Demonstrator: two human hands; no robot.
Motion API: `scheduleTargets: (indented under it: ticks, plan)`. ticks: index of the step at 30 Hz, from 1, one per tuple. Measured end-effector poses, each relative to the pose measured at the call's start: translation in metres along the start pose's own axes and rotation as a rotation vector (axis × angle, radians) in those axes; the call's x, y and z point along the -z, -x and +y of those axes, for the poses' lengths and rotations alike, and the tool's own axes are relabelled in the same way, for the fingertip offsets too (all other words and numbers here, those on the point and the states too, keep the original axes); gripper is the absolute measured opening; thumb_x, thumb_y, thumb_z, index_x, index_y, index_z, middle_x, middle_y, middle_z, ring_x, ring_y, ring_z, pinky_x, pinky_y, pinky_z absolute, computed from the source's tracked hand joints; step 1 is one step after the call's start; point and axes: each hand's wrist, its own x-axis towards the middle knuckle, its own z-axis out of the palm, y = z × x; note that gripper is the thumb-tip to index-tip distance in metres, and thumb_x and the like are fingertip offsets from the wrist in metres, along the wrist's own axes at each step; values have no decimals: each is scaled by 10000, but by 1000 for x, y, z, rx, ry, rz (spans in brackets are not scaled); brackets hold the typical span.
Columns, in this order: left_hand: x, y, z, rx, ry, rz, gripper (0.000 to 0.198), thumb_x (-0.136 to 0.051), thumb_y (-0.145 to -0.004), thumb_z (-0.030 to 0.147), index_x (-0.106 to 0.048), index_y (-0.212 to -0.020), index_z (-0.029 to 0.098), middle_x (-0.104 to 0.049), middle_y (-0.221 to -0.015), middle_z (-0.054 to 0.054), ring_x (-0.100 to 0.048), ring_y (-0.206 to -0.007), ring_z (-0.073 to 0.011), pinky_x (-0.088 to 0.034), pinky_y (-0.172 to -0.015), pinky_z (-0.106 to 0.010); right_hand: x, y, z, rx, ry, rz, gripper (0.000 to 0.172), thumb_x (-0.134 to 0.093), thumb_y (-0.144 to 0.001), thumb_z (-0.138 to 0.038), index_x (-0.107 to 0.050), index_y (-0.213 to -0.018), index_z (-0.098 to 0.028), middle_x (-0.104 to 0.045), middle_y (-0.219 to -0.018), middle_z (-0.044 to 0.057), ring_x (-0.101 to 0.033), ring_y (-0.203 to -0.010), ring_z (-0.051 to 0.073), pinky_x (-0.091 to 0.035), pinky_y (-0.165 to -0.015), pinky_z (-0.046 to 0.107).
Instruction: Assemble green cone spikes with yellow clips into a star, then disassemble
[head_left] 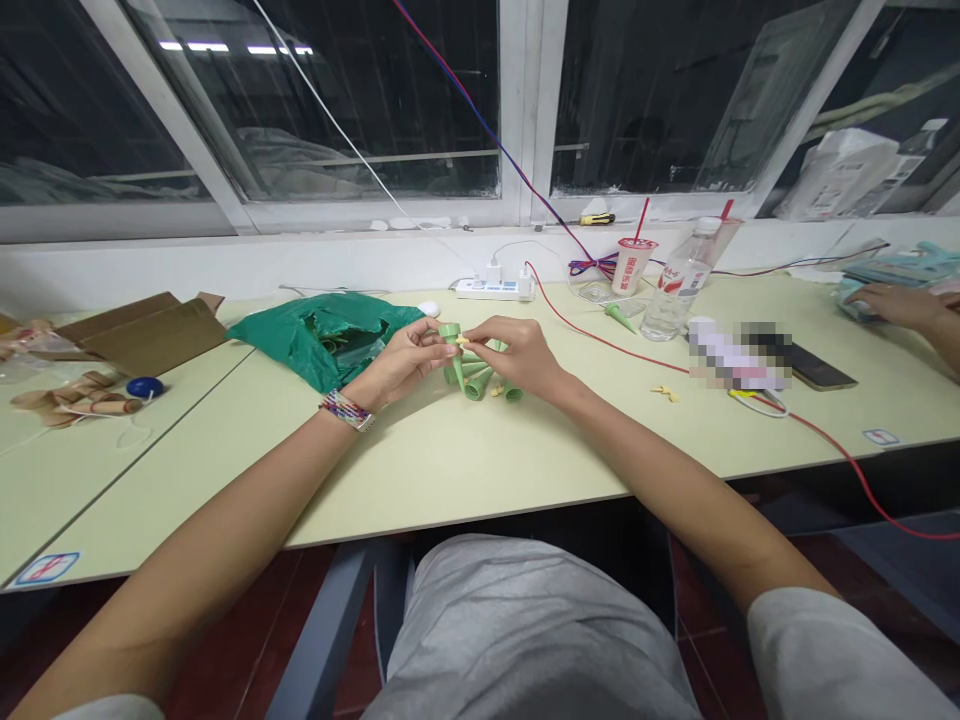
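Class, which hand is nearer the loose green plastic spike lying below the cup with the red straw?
Right. The right hand is to the spike's left and closer to the person; the left hand is farther left, past the right hand, from the green plastic spike.

Gap btwn R hand (pixel 521 358) & phone (pixel 821 368); red cable (pixel 622 352) crosses.

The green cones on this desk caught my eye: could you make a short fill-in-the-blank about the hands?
The left hand holds a ____ cone.
The right hand pinches a small ____ piece.
A wristband is on the ____ wrist.
Missing words: green, yellow, left.
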Motion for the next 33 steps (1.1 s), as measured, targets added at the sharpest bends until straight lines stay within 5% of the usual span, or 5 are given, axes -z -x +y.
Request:
scheduleTargets:
  ticks: [14, 21, 33]
  plan:
    - [-13, -1, -6, -221, -133, 168, 546, -1064, -481, 246, -665, -852, 216, -736, -767, 22, -716, -719, -165, -623, -764, -318, -6, -7, -5, -500, -511, 94, 215, -862, -760, -375, -765, -789, -185, -769, -750, 25, -727, -728, 177, -617, -714, 312]
    - [-9, -1, -5, -244, -211, 179, 539, -1058, -494, 244, -681, -879, 211, -708, -744, 27, -689, -687, -155, -613, -736, -305, -7, -7, -1, -553, -588, 94, 366, -964, -649, -465, -765, -774, -185, -765, -737, 30, -740, -718, 177, -648, -734, 320]
    - [-21, 8, 3, -112, -94, 87, 509, -1048, -546, 253, -669, -883, 206, -706, -775, 13, -685, -715, -140, -582, -698, -255, -3, -8, -2, -538, -611, -12, 319, -927, -714, -413, -730, -819, -186, -764, -764, 16, -736, -737, 157, -625, -688, 270]
